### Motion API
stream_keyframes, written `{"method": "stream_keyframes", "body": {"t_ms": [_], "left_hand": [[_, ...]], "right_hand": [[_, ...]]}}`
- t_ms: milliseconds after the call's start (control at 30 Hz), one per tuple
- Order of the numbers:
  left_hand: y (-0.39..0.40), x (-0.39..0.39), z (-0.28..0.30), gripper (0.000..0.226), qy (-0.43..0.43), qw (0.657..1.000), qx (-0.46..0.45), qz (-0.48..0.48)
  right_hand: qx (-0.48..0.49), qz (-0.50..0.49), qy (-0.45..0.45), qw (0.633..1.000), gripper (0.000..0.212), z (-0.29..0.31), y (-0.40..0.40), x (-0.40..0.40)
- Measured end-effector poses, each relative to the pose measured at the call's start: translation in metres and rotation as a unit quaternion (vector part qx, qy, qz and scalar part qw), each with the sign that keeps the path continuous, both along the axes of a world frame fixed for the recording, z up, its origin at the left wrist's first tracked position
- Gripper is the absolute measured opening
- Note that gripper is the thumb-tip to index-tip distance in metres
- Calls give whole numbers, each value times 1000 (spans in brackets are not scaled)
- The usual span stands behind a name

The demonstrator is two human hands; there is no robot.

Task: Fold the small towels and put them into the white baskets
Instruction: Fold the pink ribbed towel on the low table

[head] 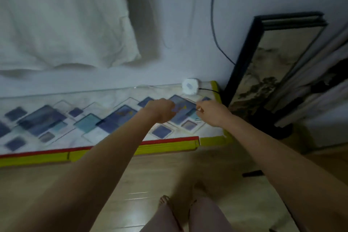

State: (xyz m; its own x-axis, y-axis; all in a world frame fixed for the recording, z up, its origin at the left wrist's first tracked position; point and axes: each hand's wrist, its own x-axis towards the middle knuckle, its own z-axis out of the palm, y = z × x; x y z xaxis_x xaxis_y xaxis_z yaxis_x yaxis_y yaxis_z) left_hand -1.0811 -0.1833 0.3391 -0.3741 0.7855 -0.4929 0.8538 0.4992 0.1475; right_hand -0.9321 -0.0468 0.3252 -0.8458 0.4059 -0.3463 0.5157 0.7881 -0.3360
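Both bare arms reach forward over a white mat printed with blue and teal diamond shapes, edged in yellow and red (105, 133). The left hand (160, 109) has its fingers curled down towards the mat; whether they pinch anything cannot be told. The right hand (211, 113) curls likewise, its grip unclear in the blur. Just beyond the fingertips sits a small white rounded plastic device (189, 86). No small towel or white basket can be made out.

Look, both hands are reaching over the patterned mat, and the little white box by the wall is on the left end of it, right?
Not quite. The head view shows the little white box near the right end of the patterned mat. Both hands, left and right, do reach over it.
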Motion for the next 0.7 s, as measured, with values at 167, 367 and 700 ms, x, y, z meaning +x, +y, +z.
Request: {"method": "stream_keyframes", "body": {"t_ms": [167, 367, 700], "left_hand": [[-82, -45, 20, 40, 25, 991, 21, 127], [-185, -73, 47, 40, 62, 952, 8, 301], [-404, -75, 55, 38, 66, 846, 0, 529]], "right_hand": [[-1, 128, 7, 992, 22, 9, -45, -89], [9, 282, 49, 958, 28, 26, -124, -180], [27, 498, 69, 864, 27, 36, -325, -284]]}}
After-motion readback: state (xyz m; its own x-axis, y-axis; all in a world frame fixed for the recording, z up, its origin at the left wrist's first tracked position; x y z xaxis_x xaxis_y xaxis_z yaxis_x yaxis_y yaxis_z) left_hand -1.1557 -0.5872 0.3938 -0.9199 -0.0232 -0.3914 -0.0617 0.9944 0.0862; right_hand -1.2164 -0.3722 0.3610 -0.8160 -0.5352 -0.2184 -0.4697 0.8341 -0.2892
